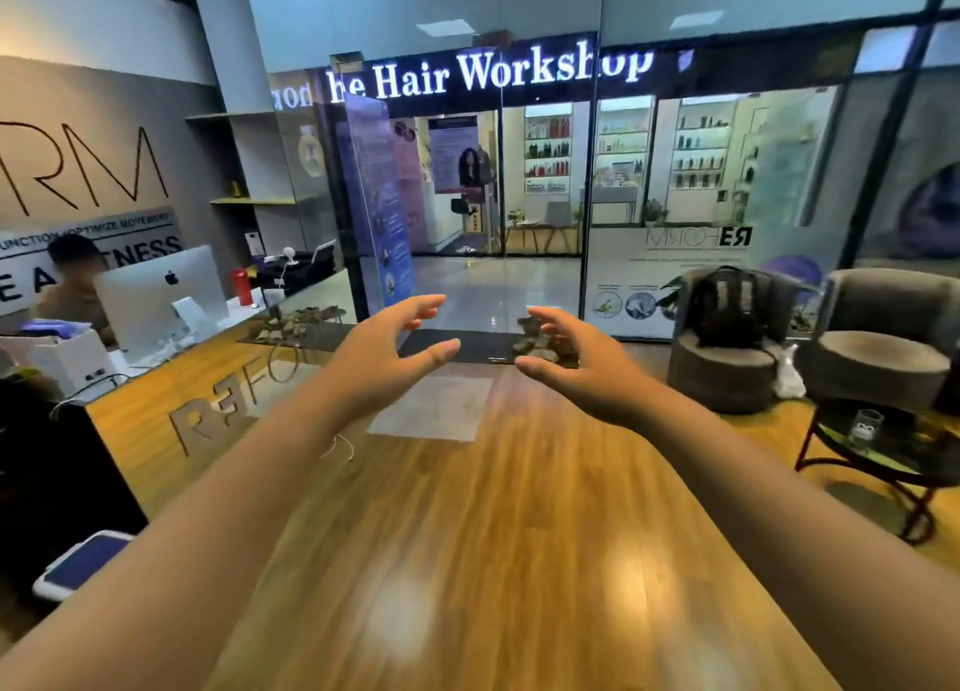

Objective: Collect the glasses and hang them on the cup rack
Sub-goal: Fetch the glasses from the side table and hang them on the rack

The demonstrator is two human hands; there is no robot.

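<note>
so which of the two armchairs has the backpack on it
The left armchair, the one next to the glass wall: a black backpack stands on its seat. The right armchair, behind the round side table, has a bare seat cushion.

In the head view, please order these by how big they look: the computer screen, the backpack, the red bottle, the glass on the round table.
1. Computer screen
2. Backpack, smaller but farther away, so unsure
3. Red bottle and glass: look alike

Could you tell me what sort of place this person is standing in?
Probably the reception area of a fitness or wellness studio: a front desk with a computer, lounge armchairs beside a small glass-topped table, and a glass shopfront facing a hair salon.
</note>
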